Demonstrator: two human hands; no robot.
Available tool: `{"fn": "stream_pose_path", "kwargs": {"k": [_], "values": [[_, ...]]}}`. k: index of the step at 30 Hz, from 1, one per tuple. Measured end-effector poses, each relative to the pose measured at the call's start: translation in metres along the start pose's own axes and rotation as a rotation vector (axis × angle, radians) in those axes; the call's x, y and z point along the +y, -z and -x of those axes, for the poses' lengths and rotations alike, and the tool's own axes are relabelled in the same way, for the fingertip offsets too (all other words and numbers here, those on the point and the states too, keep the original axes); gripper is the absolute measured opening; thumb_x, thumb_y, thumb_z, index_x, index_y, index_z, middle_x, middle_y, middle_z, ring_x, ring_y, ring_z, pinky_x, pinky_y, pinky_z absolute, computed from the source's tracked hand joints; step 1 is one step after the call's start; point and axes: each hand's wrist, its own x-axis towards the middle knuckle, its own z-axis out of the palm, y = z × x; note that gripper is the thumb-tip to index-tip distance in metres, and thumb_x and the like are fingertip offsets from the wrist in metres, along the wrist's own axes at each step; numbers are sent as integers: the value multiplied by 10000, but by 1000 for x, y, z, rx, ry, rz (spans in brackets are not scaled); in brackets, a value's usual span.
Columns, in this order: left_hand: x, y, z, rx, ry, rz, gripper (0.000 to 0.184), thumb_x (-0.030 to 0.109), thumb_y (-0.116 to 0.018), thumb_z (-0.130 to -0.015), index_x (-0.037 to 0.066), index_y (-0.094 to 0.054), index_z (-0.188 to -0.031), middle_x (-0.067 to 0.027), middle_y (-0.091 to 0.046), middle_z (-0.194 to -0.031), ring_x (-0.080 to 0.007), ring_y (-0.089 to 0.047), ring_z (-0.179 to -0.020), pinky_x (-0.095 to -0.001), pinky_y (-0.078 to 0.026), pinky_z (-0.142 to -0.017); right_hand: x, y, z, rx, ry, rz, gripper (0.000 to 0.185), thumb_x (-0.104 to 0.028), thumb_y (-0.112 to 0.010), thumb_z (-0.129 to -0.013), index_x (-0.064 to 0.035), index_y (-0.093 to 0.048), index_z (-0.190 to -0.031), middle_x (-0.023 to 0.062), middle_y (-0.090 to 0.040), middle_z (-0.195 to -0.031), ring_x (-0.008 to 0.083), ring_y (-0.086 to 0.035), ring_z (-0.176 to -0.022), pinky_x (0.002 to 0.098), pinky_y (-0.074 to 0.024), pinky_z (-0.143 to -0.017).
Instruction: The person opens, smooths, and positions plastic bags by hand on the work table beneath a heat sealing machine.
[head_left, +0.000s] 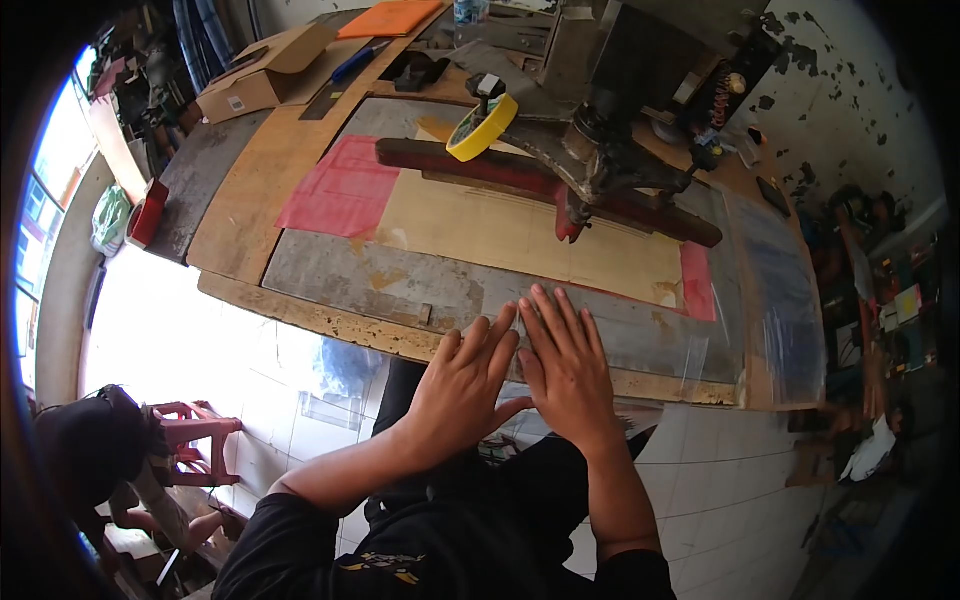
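My left hand (458, 388) and my right hand (568, 372) are side by side over the front edge of the worktable (330, 322), fingers stretched out and pointing away from me. Neither holds anything. Just beyond the fingertips lies a long cream sheet (480, 232) on a grey metal plate (335, 262), with a red piece (345, 190) at its left end and a smaller red piece (697, 282) at its right. Across the sheet runs a dark red metal bar (500, 170) of a machine. A yellow tape roll (482, 128) hangs on the machine.
A cardboard box (265, 75), a blue cutter (355, 65) and an orange folder (390, 18) are at the back left. Another person (100, 450) sits low at the left near a red stool (195, 440). Clear plastic (790, 340) covers the table's right end.
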Motion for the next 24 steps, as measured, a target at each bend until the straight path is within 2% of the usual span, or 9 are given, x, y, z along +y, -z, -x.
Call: {"fn": "stream_pose_path", "kwargs": {"k": [9, 14, 19, 24], "values": [[4, -9, 12, 58, 16, -47, 906, 618, -772, -849, -1, -517, -1459, -139, -331, -1717, -314, -443, -1439, -504, -396, -1111, 8, 12, 26, -59, 12, 60, 543, -344, -532, -1085, -138, -498, -1587, 96, -421, -1677, 353, -368, -1556, 603, -286, -1246], [4, -7, 13, 43, 40, -16, 921, 637, -785, -831, 8, -529, -1453, -133, -332, -1721, -311, -448, -1440, -518, -379, -1114, 31, 32, 63, -65, -135, 125, 531, -419, -504, -1091, -224, -515, -1584, 55, -412, -1689, 361, -369, -1555, 644, -281, -1225], [1, -5, 13, 41, 26, 11, 921, 590, -839, -794, 9, -537, -1442, -124, -354, -1713, -308, -452, -1429, -497, -365, -1110, 58, 45, 90, 41, -263, 171, 411, -355, -468, -1114, -268, -655, -1470, 45, -495, -1639, 375, -415, -1528, 641, -289, -1217], [0, -2, 12, 27, 27, 35, 914, 577, -840, -799, 10, -533, -1446, -122, -356, -1713, -303, -451, -1430, -493, -364, -1110, 76, 63, 109, 49, -349, 230, 388, -311, -473, -1119, -269, -686, -1440, 32, -516, -1624, 365, -425, -1524, 628, -286, -1226]]}}
